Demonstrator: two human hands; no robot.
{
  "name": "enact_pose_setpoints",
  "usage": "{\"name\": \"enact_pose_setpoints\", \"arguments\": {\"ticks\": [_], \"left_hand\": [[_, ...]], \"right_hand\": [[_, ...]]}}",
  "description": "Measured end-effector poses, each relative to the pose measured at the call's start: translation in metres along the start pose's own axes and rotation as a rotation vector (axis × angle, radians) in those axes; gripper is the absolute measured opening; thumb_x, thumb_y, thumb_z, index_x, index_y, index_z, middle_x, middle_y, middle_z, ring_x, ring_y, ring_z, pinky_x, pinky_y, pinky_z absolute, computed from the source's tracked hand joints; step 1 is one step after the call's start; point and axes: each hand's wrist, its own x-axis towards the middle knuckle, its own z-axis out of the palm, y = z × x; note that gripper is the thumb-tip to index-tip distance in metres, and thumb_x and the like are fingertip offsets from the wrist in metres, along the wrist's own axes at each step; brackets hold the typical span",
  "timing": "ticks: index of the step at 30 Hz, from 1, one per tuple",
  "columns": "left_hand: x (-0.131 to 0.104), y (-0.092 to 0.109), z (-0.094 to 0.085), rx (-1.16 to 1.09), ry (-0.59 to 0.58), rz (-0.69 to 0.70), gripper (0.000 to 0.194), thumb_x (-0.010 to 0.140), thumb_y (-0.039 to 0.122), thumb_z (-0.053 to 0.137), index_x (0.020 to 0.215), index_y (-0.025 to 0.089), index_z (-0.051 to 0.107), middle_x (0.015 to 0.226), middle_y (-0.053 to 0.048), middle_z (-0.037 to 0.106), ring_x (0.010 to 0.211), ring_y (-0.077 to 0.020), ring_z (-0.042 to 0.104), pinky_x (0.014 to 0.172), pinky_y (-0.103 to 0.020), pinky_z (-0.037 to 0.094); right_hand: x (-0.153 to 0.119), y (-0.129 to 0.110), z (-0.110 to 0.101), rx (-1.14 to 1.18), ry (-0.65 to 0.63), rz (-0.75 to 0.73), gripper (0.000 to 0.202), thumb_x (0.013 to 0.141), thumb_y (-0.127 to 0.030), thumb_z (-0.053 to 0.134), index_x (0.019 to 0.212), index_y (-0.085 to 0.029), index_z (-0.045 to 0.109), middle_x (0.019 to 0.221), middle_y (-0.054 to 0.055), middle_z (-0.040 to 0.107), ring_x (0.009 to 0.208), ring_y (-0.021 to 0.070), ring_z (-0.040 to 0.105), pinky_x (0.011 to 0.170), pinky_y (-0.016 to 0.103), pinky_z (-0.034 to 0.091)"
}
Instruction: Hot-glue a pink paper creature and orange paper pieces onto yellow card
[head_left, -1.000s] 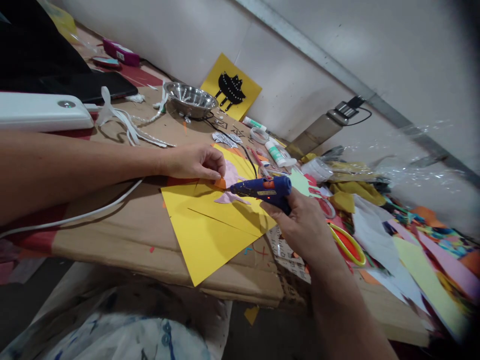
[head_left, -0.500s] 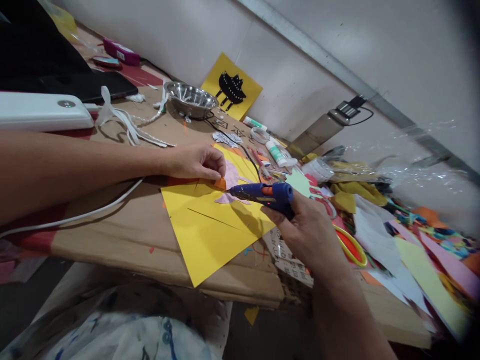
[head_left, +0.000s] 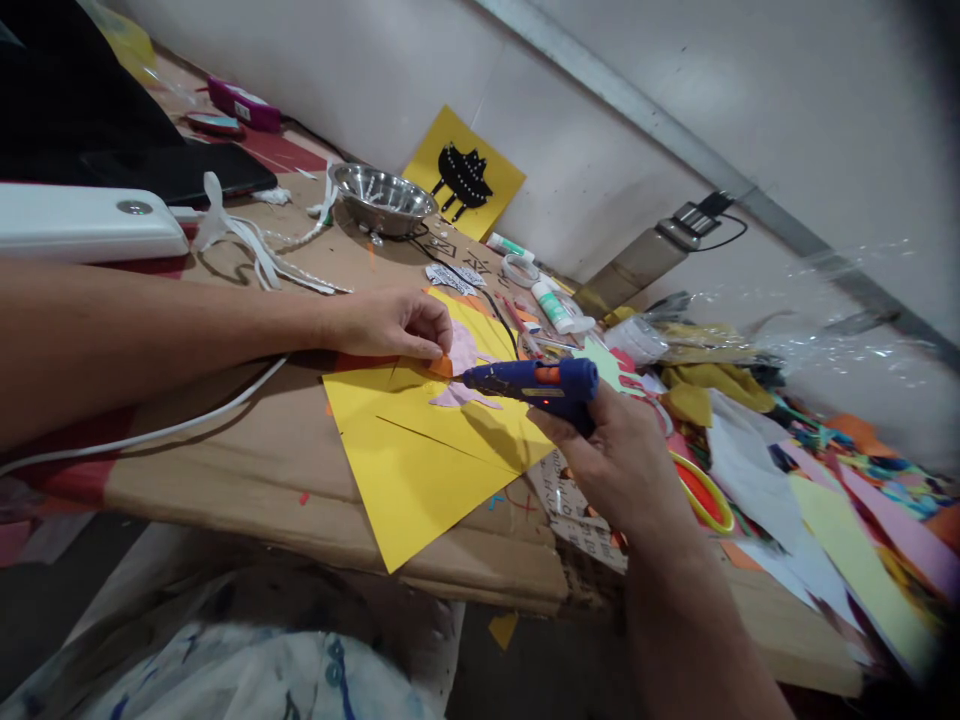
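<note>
My left hand [head_left: 411, 322] pinches a small orange paper piece [head_left: 441, 367] between thumb and fingers, above a yellow sheet [head_left: 409, 480]. Wrapped round the handle of a blue glue gun [head_left: 536, 385] is my right hand [head_left: 626, 455]. The gun points left, its nozzle close beside the orange piece; whether they touch is too small to tell. Pink cut paper [head_left: 466, 348] lies on the yellow sheet, partly hidden by the gun and my left fingers.
Behind the sheet are a metal bowl [head_left: 384, 200], a yellow card with a black shape [head_left: 465, 175], glue sticks and a leaning bottle [head_left: 645, 258]. Yellow-handled scissors [head_left: 701, 490] and paper scraps lie at right. A white cable [head_left: 225, 405] crosses the left.
The glue gun and my right hand have shifted slightly to the right. My left hand stays in nearly the same place with the orange piece.
</note>
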Motion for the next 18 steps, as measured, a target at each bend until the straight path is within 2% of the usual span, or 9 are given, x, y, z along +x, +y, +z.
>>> {"name": "enact_pose_setpoints", "arguments": {"ticks": [3,10,18], "left_hand": [[0.000,0.000,0.000,0.002,-0.004,0.036,0.018,0.084,0.032,0.063,0.088,0.014,0.064,0.084,-0.003,0.074,0.074,-0.0120,0.067,0.068,-0.021,0.046],[-0.002,0.002,0.000,-0.035,-0.015,0.078,0.015,0.082,0.029,0.066,0.086,0.015,0.065,0.086,-0.004,0.074,0.076,-0.0120,0.067,0.069,-0.021,0.047],[-0.001,0.000,0.001,-0.067,-0.023,0.080,0.014,0.081,0.028,0.068,0.084,0.015,0.065,0.082,-0.002,0.073,0.072,-0.0103,0.065,0.066,-0.020,0.045]], "right_hand": [[0.002,0.005,-0.001,0.077,0.011,0.017,0.028,0.083,-0.039,0.061,0.101,-0.019,0.070,0.068,0.002,0.065,0.058,0.0183,0.054,0.052,0.029,0.039],[0.006,0.013,-0.001,0.247,-0.016,0.089,0.026,0.082,-0.042,0.062,0.093,-0.019,0.067,0.073,0.002,0.066,0.063,0.0182,0.057,0.055,0.030,0.043],[0.007,0.012,-0.001,0.357,-0.075,0.084,0.025,0.080,-0.041,0.065,0.089,-0.019,0.066,0.076,0.002,0.065,0.066,0.0171,0.056,0.057,0.028,0.044]]}}
